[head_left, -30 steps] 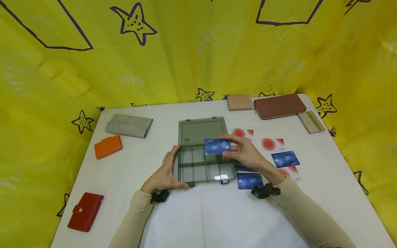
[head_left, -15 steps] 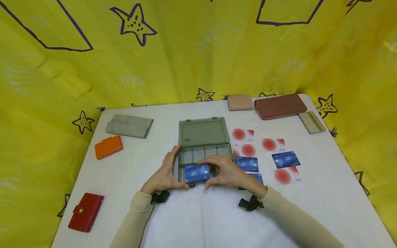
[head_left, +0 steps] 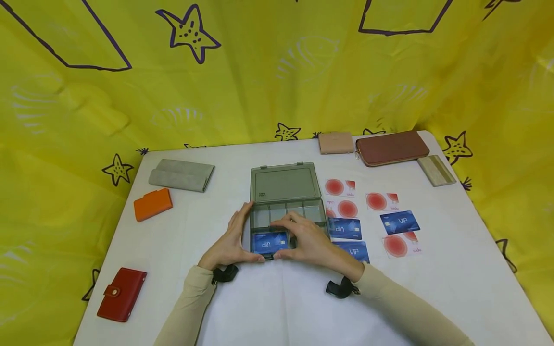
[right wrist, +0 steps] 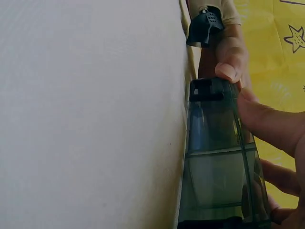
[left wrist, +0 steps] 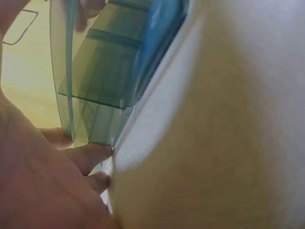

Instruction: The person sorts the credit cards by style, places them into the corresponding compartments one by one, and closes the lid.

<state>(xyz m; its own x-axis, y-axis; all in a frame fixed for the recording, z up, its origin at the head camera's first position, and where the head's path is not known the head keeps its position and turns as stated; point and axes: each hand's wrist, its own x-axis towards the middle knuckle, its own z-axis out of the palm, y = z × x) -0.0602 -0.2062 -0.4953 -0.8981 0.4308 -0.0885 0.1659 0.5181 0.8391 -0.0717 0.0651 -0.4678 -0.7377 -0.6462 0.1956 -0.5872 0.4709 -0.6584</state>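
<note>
A grey translucent compartment box (head_left: 260,217) lies on the table, its lid (head_left: 285,184) laid back. My left hand (head_left: 227,244) holds the box's left side, fingers along the wall and thumb at the front corner. In the left wrist view, that hand's fingertips (left wrist: 97,155) touch the box wall. A blue VIP card (head_left: 265,243) lies in the front-left compartment. Over it arches my right hand (head_left: 311,242), fingertips near the middle divider and thumb by the front rim. The right wrist view shows the right thumb (right wrist: 267,121) against the rim.
Blue VIP cards (head_left: 346,228) and red-dotted cards (head_left: 340,188) lie right of the box. Brown (head_left: 391,148), beige (head_left: 335,143) and gold (head_left: 436,170) wallets sit at the back right. Grey (head_left: 182,175), orange (head_left: 153,204) and red (head_left: 122,294) ones lie left.
My right hand has brought the blue VIP card from above the box, left and toward me, down into the front-left compartment. The left hand has stayed at the box's left side.
</note>
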